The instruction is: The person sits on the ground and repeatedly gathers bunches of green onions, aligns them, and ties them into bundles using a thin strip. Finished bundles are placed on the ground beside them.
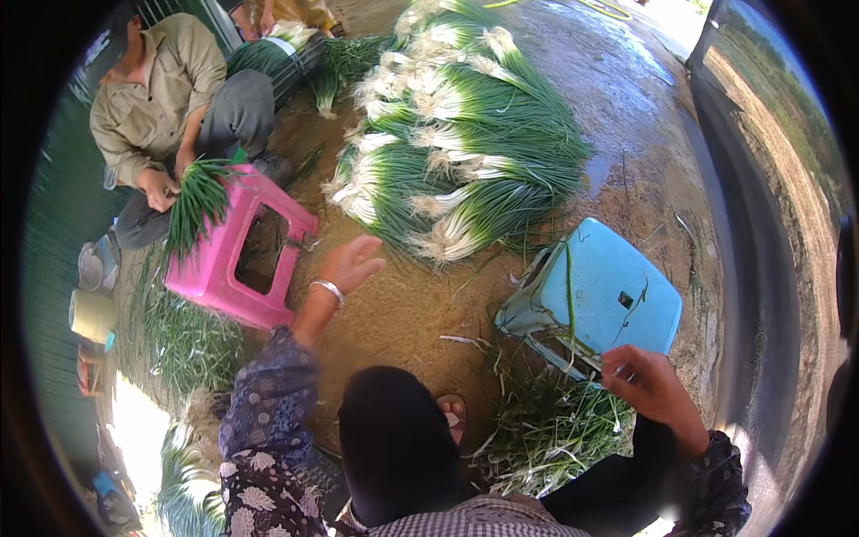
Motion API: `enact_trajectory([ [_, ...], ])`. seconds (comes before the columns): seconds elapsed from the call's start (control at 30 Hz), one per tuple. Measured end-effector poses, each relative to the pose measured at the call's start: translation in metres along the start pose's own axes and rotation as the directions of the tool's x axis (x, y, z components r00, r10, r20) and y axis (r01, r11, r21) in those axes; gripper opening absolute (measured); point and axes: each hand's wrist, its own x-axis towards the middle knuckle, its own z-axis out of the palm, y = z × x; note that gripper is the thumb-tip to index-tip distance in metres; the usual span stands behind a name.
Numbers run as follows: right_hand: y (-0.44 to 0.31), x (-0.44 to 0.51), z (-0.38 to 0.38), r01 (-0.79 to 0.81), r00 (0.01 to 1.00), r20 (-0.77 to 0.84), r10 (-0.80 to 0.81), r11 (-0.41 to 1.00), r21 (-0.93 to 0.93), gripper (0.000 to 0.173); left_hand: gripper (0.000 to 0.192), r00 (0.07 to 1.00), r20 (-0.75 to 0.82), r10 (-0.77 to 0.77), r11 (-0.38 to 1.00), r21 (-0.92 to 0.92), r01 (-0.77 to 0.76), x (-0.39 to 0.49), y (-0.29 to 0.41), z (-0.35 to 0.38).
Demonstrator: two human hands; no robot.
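My left hand [351, 265], with a silver bangle at its wrist, reaches over the bare ground with its fingers apart and nothing in it. It is to the right of a pink plastic stool [275, 305] and short of a big heap of green onions [496, 127], white root ends mostly to the left. My right hand [637, 379] is at the near edge of a blue plastic stool [614, 282], its fingers bent beside thin leaf strips that hang over that edge. Whether it grips a strip cannot be told. Trimmed leaves [557, 436] lie beneath it.
A co-worker [161, 107] sits at the upper left, holding green onions [201, 194] over the pink stool. Another person's hands are near a crate [295, 67] at the top. More onions [191, 490], leaf waste [194, 342] and a twine spool [92, 315] lie at the left.
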Motion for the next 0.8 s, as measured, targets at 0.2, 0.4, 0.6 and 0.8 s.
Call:
enact_trajectory([
  [0.2,-0.005,-0.006,-0.009,0.041,0.973,0.232,0.014,0.973,-0.229,0.036,0.042,0.956,0.077,0.282,0.913,0.285,-0.292,0.156,-0.011,0.086],
  [0.4,0.006,-0.007,-0.023,0.126,0.962,0.270,-0.044,0.948,-0.292,0.039,0.037,0.986,0.156,0.065,0.785,0.602,-0.147,0.222,-0.075,0.142],
  [0.6,0.003,-0.011,-0.032,0.121,0.972,0.227,-0.060,0.956,-0.267,0.041,0.026,0.925,0.365,-0.103,0.947,0.320,-0.020,0.202,-0.044,0.140],
  [0.8,0.007,-0.029,-0.019,0.122,0.988,0.126,-0.087,0.944,-0.307,0.035,0.028,0.851,0.512,-0.115,0.725,-0.542,0.424,0.126,0.076,0.075],
])
